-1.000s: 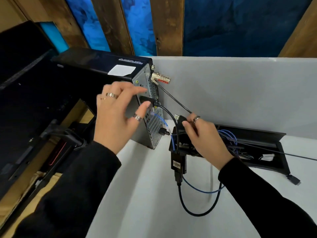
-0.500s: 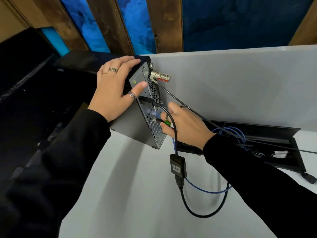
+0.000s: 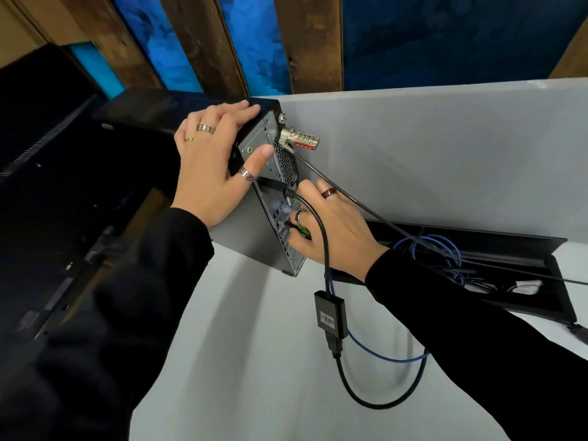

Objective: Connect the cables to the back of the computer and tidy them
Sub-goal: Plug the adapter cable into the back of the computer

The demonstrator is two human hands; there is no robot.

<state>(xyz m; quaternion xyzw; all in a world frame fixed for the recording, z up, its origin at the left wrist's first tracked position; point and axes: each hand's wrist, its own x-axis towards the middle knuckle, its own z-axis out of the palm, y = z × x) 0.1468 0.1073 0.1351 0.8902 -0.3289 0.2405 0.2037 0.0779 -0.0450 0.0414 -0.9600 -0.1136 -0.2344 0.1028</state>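
Plugging a cable into the computer (image 3: 241,240)
Left hand (image 3: 210,163) lies spread on its top; right hand (image 3: 334,230) pinches the green-tipped plug (image 3: 300,231) at its back.

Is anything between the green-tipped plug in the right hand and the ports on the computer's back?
The right hand holds the green-tipped plug at the rear panel. The black adapter cable drapes over that hand, not across the ports; nothing visible blocks it.

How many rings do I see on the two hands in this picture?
5. The left hand wears three: a wide band, a thin gold ring, a thumb ring. The right hand wears two: a dark band, a silver ring. Curled fingers may hide more.
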